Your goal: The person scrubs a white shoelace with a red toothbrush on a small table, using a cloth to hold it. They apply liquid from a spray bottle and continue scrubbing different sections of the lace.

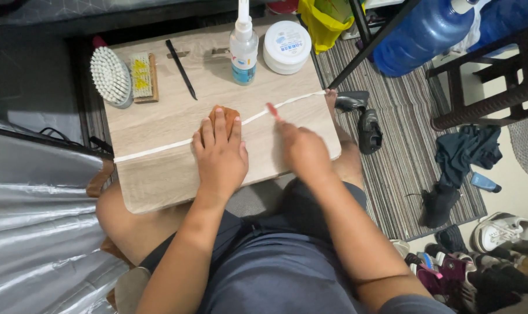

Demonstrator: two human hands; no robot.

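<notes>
Lap: the person sits in dark shorts at the bottom of the frame, with a pale wooden board, the worktop, resting across the knees.
Left side: a silvery quilted cover fills the lower left.
Floor: a striped rug runs along the right, with shoes piled at lower right and a dark cloth above them.
Left hand: lies flat, palm down, fingers spread and straight, pressing an orange-brown cloth against the worktop at frame centre; the forearm rises from the bottom centre.
Right hand: curled into a closed grip on a small brush with a red head, the head touching the white lace; the arm enters from lower right.
White lace: stretched across the worktop from left edge to upper right edge, passing under both hands.
Far edge of worktop: a round white bristle brush, a small wooden brush, a thin black tool, a clear spray bottle and a white round tub, standing apart from one another.
Beyond: a yellow bag and a large blue water bottle at the upper right.
</notes>
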